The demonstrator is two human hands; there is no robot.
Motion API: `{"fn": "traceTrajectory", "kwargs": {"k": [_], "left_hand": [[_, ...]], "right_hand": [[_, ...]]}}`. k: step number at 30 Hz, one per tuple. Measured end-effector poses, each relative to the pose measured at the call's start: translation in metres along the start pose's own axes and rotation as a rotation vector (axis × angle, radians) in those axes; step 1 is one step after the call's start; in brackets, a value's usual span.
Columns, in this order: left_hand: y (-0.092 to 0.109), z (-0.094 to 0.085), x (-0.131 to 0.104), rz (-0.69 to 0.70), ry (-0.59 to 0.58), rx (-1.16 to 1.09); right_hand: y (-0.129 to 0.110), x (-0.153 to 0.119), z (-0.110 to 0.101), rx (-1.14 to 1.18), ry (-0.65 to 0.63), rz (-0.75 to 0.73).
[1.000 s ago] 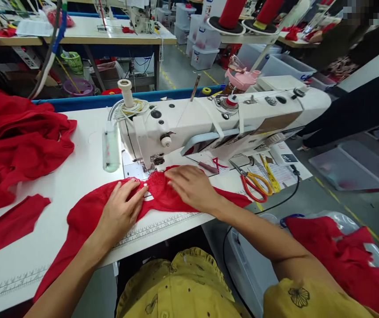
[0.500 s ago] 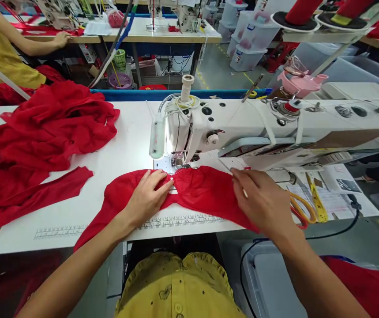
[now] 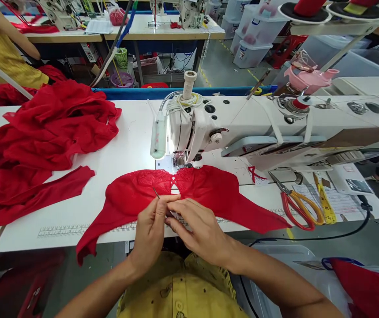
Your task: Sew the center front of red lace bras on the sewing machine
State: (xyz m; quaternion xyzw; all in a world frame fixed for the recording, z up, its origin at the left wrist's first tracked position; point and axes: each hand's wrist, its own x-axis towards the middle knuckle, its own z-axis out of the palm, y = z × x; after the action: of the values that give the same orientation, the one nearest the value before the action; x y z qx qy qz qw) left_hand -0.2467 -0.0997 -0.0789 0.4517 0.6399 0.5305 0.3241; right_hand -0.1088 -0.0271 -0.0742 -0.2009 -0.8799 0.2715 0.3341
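A red lace bra [image 3: 209,187] lies spread on the white table below the sewing machine's needle area [image 3: 179,160], its two cups joined at a small crossed lacing. In front of its middle, my left hand [image 3: 151,232] is closed on a thin, pointed metal tool [image 3: 156,192], whose tip sticks out beyond the fingers; its other end is hidden. My right hand [image 3: 200,227] meets the left one, fingers curled together against its fingertips. What the right fingers pinch is hidden.
Scissors [image 3: 300,205] with red and orange handles and a yellow tape measure [image 3: 324,201] lie at the right. A heap of red fabric [image 3: 53,128] covers the left side. A ruler strip [image 3: 63,231] runs along the front edge. Another person's yellow garment [image 3: 7,53] shows behind.
Both hands have left the bra's cups and come together in front of its middle. The pointed tool now shows in my left hand. The scissors and the bra's right wing are uncovered.
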Motion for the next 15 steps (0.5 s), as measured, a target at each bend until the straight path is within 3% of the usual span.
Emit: {"fn": "traceTrajectory", "kwargs": {"k": [3, 8, 11, 15], "left_hand": [[0.002, -0.016, 0.015, 0.178, 0.05, 0.293], [-0.003, -0.027, 0.043, 0.439, -0.047, 1.018], [-0.014, -0.022, 0.053, 0.53, -0.082, 1.209], [-0.027, -0.016, 0.059, 0.589, -0.139, 1.295]], "right_hand": [[0.021, 0.012, -0.01, -0.182, -0.096, -0.042], [0.066, 0.019, -0.008, -0.405, -0.153, -0.117], [0.08, 0.014, 0.001, -0.445, -0.128, -0.084], [0.083, 0.009, 0.006, -0.449, -0.073, -0.087]]}}
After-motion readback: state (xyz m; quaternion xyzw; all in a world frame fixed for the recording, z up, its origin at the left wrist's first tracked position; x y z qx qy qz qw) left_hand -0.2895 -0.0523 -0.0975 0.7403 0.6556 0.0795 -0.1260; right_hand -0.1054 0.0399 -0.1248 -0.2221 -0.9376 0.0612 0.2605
